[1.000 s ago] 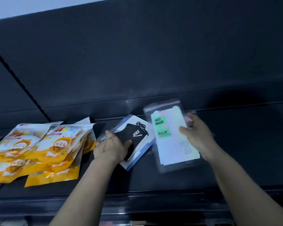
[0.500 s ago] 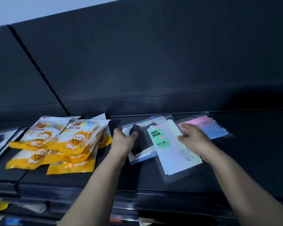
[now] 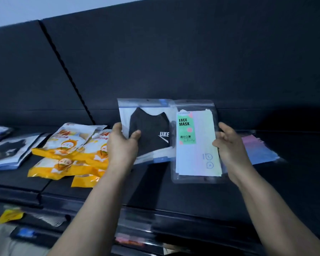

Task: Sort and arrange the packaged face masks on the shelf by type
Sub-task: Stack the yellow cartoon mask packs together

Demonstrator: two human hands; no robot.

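Left hand (image 3: 121, 145) grips black pack (image 3: 149, 130), right hand (image 3: 229, 147) pouch (image 3: 196, 157)

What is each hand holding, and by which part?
Left hand grips the black mask pack at its left edge; right hand grips the FACE MASK pack at its right edge.

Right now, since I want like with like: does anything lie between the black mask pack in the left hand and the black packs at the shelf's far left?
Yes. The yellow packs lie between the black mask pack held in the left hand and the far-left black packs.
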